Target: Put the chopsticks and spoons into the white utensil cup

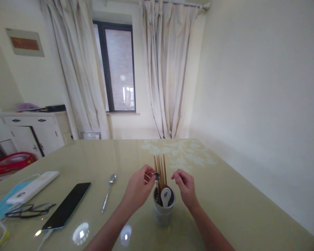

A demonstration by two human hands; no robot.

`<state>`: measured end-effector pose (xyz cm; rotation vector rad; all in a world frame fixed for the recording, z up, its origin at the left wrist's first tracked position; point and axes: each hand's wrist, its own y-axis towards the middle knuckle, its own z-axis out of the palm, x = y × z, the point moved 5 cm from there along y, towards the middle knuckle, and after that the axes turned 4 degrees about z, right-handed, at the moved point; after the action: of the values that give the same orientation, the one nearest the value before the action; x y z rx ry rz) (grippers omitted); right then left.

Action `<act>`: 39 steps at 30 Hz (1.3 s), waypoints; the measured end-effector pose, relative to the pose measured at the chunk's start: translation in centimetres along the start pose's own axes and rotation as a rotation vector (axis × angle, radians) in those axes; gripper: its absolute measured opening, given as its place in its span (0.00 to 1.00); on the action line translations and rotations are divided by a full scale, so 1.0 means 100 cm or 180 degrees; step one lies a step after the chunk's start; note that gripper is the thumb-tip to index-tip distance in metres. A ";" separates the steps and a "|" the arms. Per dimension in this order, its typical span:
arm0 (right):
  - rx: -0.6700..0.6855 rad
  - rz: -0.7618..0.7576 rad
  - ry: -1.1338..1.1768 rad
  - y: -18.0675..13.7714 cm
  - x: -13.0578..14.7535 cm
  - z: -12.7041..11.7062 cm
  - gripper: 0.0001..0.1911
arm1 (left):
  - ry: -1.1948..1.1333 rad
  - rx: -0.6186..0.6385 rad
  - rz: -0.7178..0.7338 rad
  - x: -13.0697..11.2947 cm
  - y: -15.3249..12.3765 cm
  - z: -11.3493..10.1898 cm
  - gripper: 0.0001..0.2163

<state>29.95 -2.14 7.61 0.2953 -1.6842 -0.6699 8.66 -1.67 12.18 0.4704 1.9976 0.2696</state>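
Glossy olive tabletop [230, 202], left hand [141, 180] pinching silver metal spoon [156, 176] at white ceramic cup [163, 217], right hand [184, 185] free, brown wooden chopsticks [161, 170] between, black oblong phone [68, 205] at cup's nine o'clock

Chopsticks [164, 170] in 1 cup [163, 218]

I can read no text, label, brand or number anywhere before me: the small dark marks on the front of my jar [163, 211] are too blurred to make out, the round mark on the white device [38, 185] to my left shows no legible letters, and the blue motif on the white spoon [166, 198] spells nothing readable
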 end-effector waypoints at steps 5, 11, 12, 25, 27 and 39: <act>0.0103 0.0003 -0.0027 -0.001 0.000 0.004 0.21 | -0.0278 0.0081 -0.0026 0.005 -0.006 0.005 0.08; 0.0134 0.0063 -0.0009 -0.002 -0.006 0.006 0.21 | -0.0816 -0.0080 -0.0354 0.058 0.005 -0.031 0.21; 0.0138 0.0071 -0.0009 -0.002 -0.007 0.007 0.21 | -0.0647 -0.0260 -0.0470 0.075 0.008 -0.043 0.20; 0.0041 0.0084 -0.0072 -0.002 -0.006 0.006 0.22 | 0.2974 -0.0186 -0.1071 0.172 -0.011 -0.079 0.17; -0.0023 0.0062 -0.0076 -0.002 -0.004 0.004 0.22 | 0.2737 -0.0263 -0.1054 0.168 -0.008 -0.081 0.16; -0.0263 0.0114 -0.0075 0.003 -0.009 -0.005 0.25 | -0.1487 -0.1165 0.0311 -0.023 0.009 -0.098 0.16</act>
<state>30.64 -1.60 7.10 0.1987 -1.6756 -0.7167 1.05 -1.77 18.83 0.3559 1.4331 0.5244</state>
